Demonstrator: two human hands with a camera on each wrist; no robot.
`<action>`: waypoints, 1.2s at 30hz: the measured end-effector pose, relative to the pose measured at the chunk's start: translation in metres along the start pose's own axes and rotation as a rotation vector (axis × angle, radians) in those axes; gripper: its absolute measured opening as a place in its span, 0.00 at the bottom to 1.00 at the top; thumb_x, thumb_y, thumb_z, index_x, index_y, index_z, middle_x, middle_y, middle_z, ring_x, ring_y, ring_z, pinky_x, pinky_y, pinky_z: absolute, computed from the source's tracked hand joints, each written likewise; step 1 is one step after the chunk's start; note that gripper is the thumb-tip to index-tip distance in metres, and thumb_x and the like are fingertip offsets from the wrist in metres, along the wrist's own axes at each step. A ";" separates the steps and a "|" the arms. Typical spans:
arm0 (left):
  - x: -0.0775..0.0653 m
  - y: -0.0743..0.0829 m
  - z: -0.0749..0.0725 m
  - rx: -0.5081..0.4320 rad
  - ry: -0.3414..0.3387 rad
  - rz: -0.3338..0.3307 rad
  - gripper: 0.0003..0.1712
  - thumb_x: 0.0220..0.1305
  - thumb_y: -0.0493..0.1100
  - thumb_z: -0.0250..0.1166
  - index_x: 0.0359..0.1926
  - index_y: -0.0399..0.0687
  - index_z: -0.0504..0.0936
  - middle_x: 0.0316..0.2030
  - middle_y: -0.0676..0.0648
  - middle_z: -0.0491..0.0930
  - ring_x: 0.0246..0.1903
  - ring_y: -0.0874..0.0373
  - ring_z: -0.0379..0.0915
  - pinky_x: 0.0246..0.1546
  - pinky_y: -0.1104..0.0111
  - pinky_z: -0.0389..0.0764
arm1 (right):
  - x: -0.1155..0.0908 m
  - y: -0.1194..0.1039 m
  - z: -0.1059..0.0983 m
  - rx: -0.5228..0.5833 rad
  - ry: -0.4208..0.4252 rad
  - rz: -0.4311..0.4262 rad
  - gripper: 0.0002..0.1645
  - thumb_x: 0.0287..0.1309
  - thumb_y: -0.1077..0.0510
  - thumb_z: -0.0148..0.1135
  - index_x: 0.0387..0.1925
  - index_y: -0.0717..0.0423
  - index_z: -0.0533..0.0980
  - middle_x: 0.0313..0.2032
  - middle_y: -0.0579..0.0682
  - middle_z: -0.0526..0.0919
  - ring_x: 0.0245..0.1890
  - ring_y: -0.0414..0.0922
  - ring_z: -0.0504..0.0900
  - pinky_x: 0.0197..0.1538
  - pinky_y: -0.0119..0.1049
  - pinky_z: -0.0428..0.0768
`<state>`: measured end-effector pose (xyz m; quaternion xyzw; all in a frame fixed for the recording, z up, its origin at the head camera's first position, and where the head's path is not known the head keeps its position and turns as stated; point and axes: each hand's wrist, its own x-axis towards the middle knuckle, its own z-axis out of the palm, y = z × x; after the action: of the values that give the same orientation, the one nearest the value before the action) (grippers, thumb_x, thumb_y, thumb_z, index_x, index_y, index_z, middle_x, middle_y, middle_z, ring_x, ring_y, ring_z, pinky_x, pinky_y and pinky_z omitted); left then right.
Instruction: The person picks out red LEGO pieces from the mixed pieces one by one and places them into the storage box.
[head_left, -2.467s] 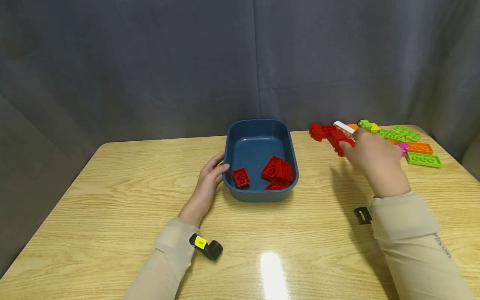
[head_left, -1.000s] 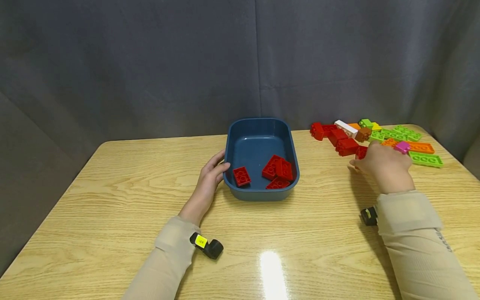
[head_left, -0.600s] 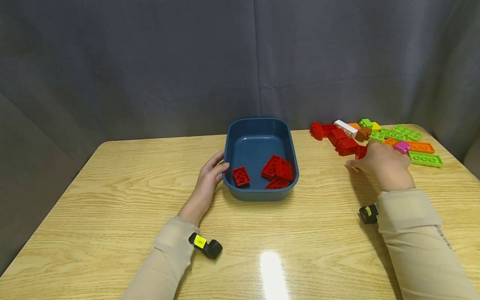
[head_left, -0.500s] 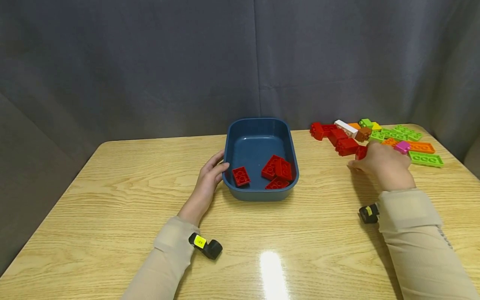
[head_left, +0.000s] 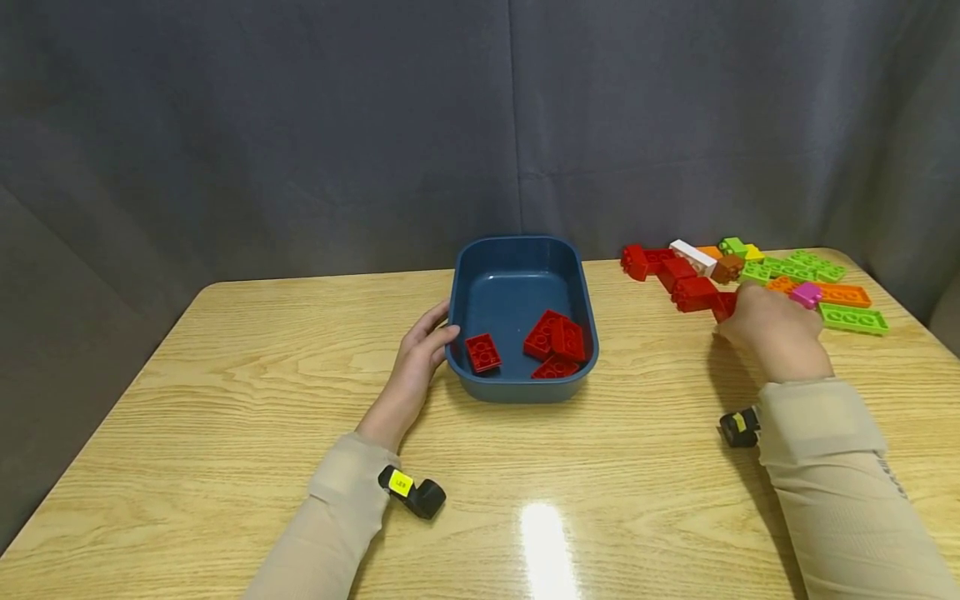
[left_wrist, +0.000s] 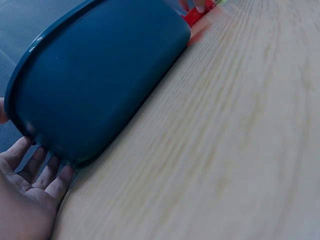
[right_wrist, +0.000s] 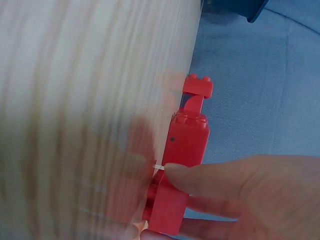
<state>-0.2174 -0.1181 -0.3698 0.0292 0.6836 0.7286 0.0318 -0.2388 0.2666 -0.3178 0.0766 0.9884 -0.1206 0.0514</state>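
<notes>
Near the middle of the table stands a blue plastic bin (head_left: 517, 393) with several red building blocks (head_left: 567, 340) lying in it. My left hand (head_left: 411, 367) holds the bin's left side, the thumb at the rim and the fingertips (left_wrist: 64, 176) against the outer wall. At the far right my right hand (head_left: 776, 333) grips a red building block (right_wrist: 169, 210) between thumb and fingers, low at the tabletop. Other red blocks (head_left: 694, 294) lie just beyond it; in the right wrist view a red block (right_wrist: 186, 142) sits right past the thumb.
A white block (head_left: 692, 257), a brown block (head_left: 727, 268), several green blocks (head_left: 853, 318), orange blocks (head_left: 843, 295) and a pink block (head_left: 806, 295) lie at the table's back right. Behind the table hangs a dark grey curtain (head_left: 360, 142).
My right hand has shifted right and nearer from the other red blocks, uncovering the brown block. Its thumb has lately drawn in against the red block. The left hand and bin stay put.
</notes>
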 end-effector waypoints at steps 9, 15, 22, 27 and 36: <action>0.001 0.000 -0.001 -0.003 -0.002 0.000 0.31 0.64 0.44 0.52 0.68 0.47 0.63 0.69 0.45 0.60 0.61 0.48 0.65 0.69 0.55 0.62 | 0.000 -0.002 -0.002 -0.018 0.002 0.006 0.17 0.51 0.60 0.51 0.36 0.73 0.73 0.33 0.73 0.78 0.29 0.63 0.73 0.36 0.63 0.70; 0.001 -0.001 -0.001 -0.004 -0.001 -0.005 0.30 0.64 0.45 0.52 0.68 0.47 0.63 0.69 0.45 0.60 0.60 0.48 0.66 0.69 0.55 0.62 | 0.001 -0.002 -0.004 -0.036 -0.011 0.024 0.21 0.55 0.56 0.49 0.37 0.73 0.75 0.37 0.74 0.78 0.32 0.66 0.74 0.39 0.66 0.71; 0.001 -0.002 -0.001 -0.002 -0.007 -0.003 0.30 0.64 0.44 0.52 0.68 0.48 0.63 0.70 0.46 0.60 0.61 0.48 0.65 0.69 0.54 0.61 | 0.000 -0.003 -0.008 -0.039 -0.030 0.043 0.27 0.57 0.51 0.50 0.42 0.75 0.74 0.41 0.78 0.76 0.36 0.70 0.73 0.40 0.67 0.72; 0.001 -0.002 -0.001 -0.003 -0.013 -0.001 0.30 0.64 0.44 0.52 0.68 0.48 0.63 0.70 0.46 0.60 0.60 0.47 0.65 0.69 0.54 0.61 | -0.001 -0.003 -0.010 -0.027 -0.007 0.040 0.27 0.56 0.50 0.53 0.40 0.75 0.74 0.39 0.77 0.76 0.35 0.70 0.72 0.39 0.68 0.72; -0.001 0.000 0.000 0.014 -0.010 0.005 0.30 0.65 0.45 0.52 0.68 0.49 0.63 0.69 0.46 0.60 0.61 0.49 0.65 0.69 0.53 0.61 | -0.008 -0.010 -0.014 -0.021 0.077 0.034 0.32 0.51 0.46 0.56 0.42 0.74 0.73 0.41 0.77 0.75 0.37 0.69 0.73 0.38 0.68 0.73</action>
<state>-0.2166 -0.1184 -0.3702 0.0348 0.6884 0.7237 0.0333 -0.2341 0.2593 -0.3013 0.0974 0.9894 -0.1064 0.0162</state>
